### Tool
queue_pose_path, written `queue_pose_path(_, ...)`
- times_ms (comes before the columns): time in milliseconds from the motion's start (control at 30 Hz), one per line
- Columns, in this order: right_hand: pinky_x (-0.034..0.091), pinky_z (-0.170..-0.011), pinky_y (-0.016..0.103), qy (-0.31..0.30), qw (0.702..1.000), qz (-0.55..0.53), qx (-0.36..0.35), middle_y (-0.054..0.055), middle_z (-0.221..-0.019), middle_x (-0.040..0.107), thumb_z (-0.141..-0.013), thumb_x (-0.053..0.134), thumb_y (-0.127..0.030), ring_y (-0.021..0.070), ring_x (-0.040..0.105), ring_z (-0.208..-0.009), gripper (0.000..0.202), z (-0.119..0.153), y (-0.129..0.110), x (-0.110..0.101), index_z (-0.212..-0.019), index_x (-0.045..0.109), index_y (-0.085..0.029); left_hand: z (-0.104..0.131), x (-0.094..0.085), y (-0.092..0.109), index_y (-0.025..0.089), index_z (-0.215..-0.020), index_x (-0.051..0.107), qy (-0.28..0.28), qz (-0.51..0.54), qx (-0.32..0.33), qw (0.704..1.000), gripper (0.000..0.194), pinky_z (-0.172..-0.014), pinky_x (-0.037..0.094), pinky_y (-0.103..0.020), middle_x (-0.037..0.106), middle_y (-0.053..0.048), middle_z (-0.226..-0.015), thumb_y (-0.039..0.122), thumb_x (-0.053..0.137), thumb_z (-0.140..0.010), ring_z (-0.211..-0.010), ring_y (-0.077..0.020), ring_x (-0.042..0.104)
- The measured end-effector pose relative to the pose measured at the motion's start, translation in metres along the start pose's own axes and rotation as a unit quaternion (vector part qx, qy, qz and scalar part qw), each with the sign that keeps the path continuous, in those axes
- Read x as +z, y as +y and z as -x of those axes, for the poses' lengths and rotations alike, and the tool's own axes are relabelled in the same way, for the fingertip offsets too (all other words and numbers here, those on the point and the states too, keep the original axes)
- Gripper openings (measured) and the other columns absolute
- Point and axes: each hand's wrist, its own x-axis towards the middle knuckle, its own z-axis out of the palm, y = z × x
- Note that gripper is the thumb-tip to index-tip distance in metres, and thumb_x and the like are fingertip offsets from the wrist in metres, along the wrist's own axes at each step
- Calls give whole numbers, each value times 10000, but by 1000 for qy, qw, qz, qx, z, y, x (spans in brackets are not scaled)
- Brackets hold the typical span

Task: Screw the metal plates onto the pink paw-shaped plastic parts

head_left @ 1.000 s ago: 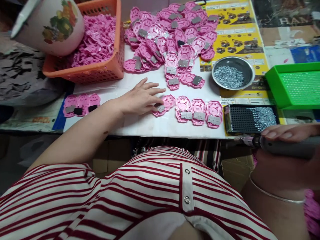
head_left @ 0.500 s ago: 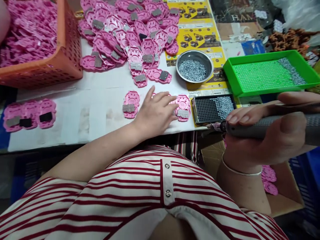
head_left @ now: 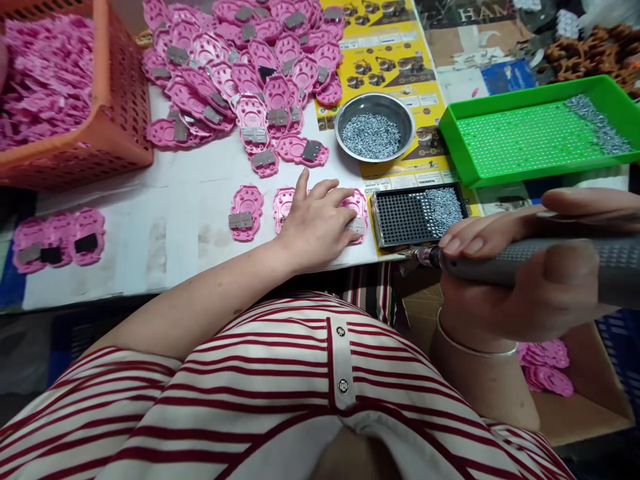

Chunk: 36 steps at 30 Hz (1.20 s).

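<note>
My left hand (head_left: 317, 223) lies with spread fingers over pink plastic parts at the table's front edge. Its fingertips touch or cover the pink part on the right (head_left: 357, 207); another pink part (head_left: 283, 200) is partly hidden beneath the hand. Just left of them lies a pink part with a grey metal plate (head_left: 246, 213). In my right hand (head_left: 520, 280) is a grey electric screwdriver (head_left: 505, 261), its fingers wrapped round the body. The bit points left, close to the front edge of a black perforated screw tray (head_left: 403, 217), which has small screws heaped in its right half.
A metal bowl of screws (head_left: 374, 127) stands behind the black tray, beside a green tray (head_left: 530, 133) with more screws. A heap of pink parts (head_left: 240, 73) and an orange basket (head_left: 120, 100) fill the back left. Three pink parts (head_left: 60, 237) lie far left. Below right is a cardboard box (head_left: 590, 407).
The view has shifted slightly, so the table's things appear a little to the left. My left hand now reaches over the right-hand pink part; the screwdriver stays by the black tray.
</note>
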Motion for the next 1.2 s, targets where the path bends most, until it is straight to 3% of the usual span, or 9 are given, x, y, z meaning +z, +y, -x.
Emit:
queue_pose_path(233, 494, -438, 293, -12, 995, 95, -20, -71, -571, 471, -858, 651, -482, 84, 481, -444, 231, -1, -3, -2, -949, 641, -270, 2, 4, 1, 259, -1027, 793, 16, -13, -10, 1000, 229, -1235, 143, -744, 660, -61, -1381, 389, 623, -948, -1356, -356, 500)
queue_pose_path(400, 462, -467, 232, 31, 994, 92, -56, -69, -633, 483, -849, 563, -260, 27, 497, -485, 73, -17, -5, 4, -891, 620, -243, 7, 8, 2, 243, -1069, 782, 20, -17, 16, 1000, 229, -1239, 184, -738, 672, -77, -1364, 330, 596, -966, -1337, -352, 531)
queue_pose_path(467, 461, -472, 209, 41, 987, 127, -87, -73, -658, 484, -885, 512, -254, 8, 506, -492, 99, -26, -1, 6, -878, 611, -256, 9, 10, 2, 246, -1079, 779, 24, -13, 33, 999, 231, -1234, 201, -740, 680, -84, -1352, 314, 588, -970, -1331, -352, 538)
queue_pose_path(567, 480, -461, 214, 34, 982, 159, -94, -76, -640, 502, -958, 517, -451, 17, 527, -473, 230, -36, 9, 4, -873, 606, -257, 12, 12, 2, 252, -1070, 778, 39, -15, 42, 998, 228, -1221, 232, -741, 687, -83, -1343, 310, 579, -973, -1325, -352, 549)
queue_pose_path(667, 462, -454, 226, 26, 983, 160, -86, -77, -642, 519, -900, 571, -607, 33, 518, -458, 365, -40, 25, -1, -955, 592, -247, 15, 11, 4, 246, -1057, 772, 48, -28, 41, 998, 218, -1209, 249, -744, 677, -87, -1360, 329, 590, -972, -1328, -362, 547)
queue_pose_path(867, 447, -476, 203, 13, 992, 112, -56, -86, -661, 502, -882, 623, -575, 41, 535, -491, 380, -41, 59, -2, -1061, 586, -242, 20, 11, 4, 195, -1016, 756, 84, -64, 52, 993, 216, -1196, 232, -766, 677, -106, -1364, 345, 607, -974, -1286, -372, 579)
queue_pose_path(1033, 428, -444, 179, 4, 995, 33, -99, -74, -681, 567, -891, 672, -443, 20, 507, -446, 263, -48, 85, -1, -1029, 669, -219, 22, 13, 3, 184, -977, 750, 104, -85, 66, 989, 200, -1168, 290, -756, 708, -100, -1306, 342, 628, -969, -1240, -361, 612)
queue_pose_path(1200, 400, -423, 178, -12, 993, 2, -119, -78, -609, 522, -892, 684, -386, 28, 489, -424, 213, -52, 95, -4, -1038, 694, -231, 21, 13, 2, 184, -996, 758, 98, -87, 66, 989, 192, -1157, 311, -756, 715, -91, -1293, 333, 641, -960, -1234, -366, 610)
